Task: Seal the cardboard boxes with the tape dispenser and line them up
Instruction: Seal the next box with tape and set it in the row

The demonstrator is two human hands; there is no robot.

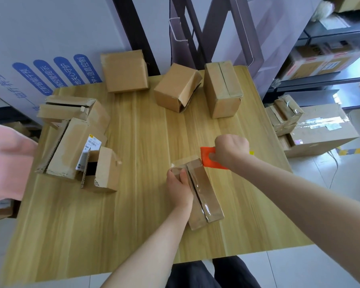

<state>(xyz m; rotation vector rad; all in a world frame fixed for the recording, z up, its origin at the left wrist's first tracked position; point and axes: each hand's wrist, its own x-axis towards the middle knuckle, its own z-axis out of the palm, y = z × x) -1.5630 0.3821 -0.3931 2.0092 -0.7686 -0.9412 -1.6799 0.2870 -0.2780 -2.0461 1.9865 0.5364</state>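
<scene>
Fingers of the left hand (178, 188) clamp the box (204, 196) at its far end, those of the right hand (231, 149) wrap the dispenser (207, 157) just beyond; the box looks light and stiff, best held by its edges.

Taped box (206, 196) sits on counter (146, 142), near-right of centre. Left hand (178, 187) holds its left side. Right hand (231, 148) grips tape dispenser (208, 157) at its far end. Along the far edge stand far-left box (125, 71), far-middle box (176, 88) and far-right box (222, 90). Box cluster (71, 146) lies at the left edge. Floor boxes (320, 134) lie right of the counter.
</scene>
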